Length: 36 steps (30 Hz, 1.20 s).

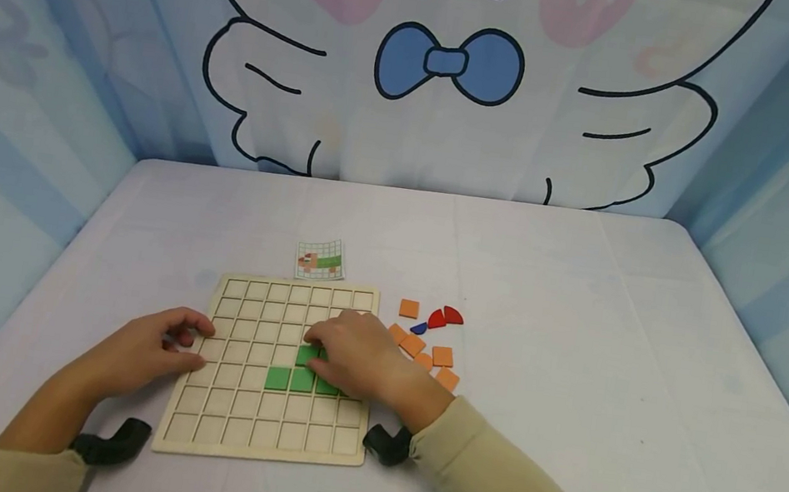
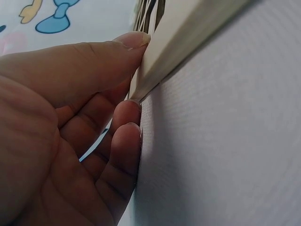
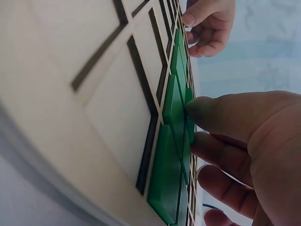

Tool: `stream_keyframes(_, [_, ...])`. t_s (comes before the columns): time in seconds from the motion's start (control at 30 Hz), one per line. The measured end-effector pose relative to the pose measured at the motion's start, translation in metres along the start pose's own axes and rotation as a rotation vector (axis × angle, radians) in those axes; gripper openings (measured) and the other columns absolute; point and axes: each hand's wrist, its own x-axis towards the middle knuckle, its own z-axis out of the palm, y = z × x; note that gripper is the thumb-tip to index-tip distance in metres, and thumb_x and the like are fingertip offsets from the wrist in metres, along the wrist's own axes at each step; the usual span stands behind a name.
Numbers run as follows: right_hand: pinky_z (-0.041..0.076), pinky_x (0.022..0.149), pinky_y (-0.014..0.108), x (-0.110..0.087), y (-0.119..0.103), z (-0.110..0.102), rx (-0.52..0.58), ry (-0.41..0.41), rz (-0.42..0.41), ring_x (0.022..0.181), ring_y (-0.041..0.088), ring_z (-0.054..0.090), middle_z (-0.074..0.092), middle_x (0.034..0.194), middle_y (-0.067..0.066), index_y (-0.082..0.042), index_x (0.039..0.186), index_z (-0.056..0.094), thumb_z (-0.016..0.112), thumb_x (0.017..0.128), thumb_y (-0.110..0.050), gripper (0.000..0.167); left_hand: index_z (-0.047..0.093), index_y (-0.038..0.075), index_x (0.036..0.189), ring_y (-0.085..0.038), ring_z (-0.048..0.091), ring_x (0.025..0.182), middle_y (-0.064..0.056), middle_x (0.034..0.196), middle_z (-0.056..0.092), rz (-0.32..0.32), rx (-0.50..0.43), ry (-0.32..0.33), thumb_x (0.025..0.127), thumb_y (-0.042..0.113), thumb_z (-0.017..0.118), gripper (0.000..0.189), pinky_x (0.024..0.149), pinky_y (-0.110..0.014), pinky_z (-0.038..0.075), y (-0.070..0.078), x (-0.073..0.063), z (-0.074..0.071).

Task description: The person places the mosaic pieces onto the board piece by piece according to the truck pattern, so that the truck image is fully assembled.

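Wooden grid board (image 1: 259,455) flat on the white counter (image 1: 614,352), nearer its left edge than its right. Right hand (image 1: 362,355) over the board, thumb and finger pinching a green square tile (image 1: 306,355) just above a row of green squares (image 1: 277,378). Left hand (image 1: 138,349) loose, thumb and fingertips resting against the board's left side, not clenched. Pattern card (image 1: 320,261) between board and counter's far edge: printed grid, coloured figure; any lettering too small to read. Right of board: orange tiles (image 1: 443,357), red wedges (image 1: 453,316), blue half-round (image 1: 418,328).
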Motion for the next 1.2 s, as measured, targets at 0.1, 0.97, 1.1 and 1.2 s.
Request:
stream_keyframes(0.1, [0.045,0.093,0.038,0.001,0.0,0.001,-0.007,0.0,0.002,0.107,0.018,0.06,0.07,0.117,-0.005,-0.017,0.126,0.069,0.065,0.098,-0.035,0.034,0.06,0.005,0.122,-0.023,0.051,0.089,-0.008,0.103,0.056,-0.005,0.0,0.0,0.087,0.02,0.076,0.041,0.076,-0.039,0.042,0.0,0.0,0.0])
stream_keyframes(0.97, [0.047,0.089,0.039,-0.013,0.008,-0.002,0.097,0.076,-0.026,0.106,0.021,0.061,0.069,0.117,-0.003,-0.013,0.123,0.07,0.068,0.095,-0.028,0.032,0.06,0.005,0.123,-0.023,0.052,0.09,-0.008,0.105,0.056,0.001,-0.007,0.001,0.088,0.021,0.076,0.042,0.076,-0.039,0.043,-0.004,0.001,0.001])
stream_keyframes(1.1, [0.045,0.096,0.041,-0.021,0.013,-0.007,0.135,0.068,-0.002,0.114,0.022,0.059,0.068,0.121,-0.003,-0.013,0.126,0.069,0.068,0.095,-0.027,0.034,0.06,0.005,0.123,-0.022,0.051,0.09,-0.008,0.104,0.056,0.0,-0.007,0.003,0.088,0.021,0.076,0.042,0.076,-0.039,0.043,-0.003,0.001,0.001])
stream_keyframes(1.2, [0.044,0.097,0.04,-0.028,0.015,-0.012,0.16,0.072,0.011,0.116,0.023,0.058,0.068,0.122,-0.002,-0.013,0.126,0.069,0.069,0.094,-0.027,0.034,0.06,0.005,0.123,-0.022,0.051,0.089,-0.007,0.104,0.056,-0.001,-0.009,0.006,0.088,0.021,0.077,0.042,0.076,-0.038,0.043,-0.003,0.0,0.002])
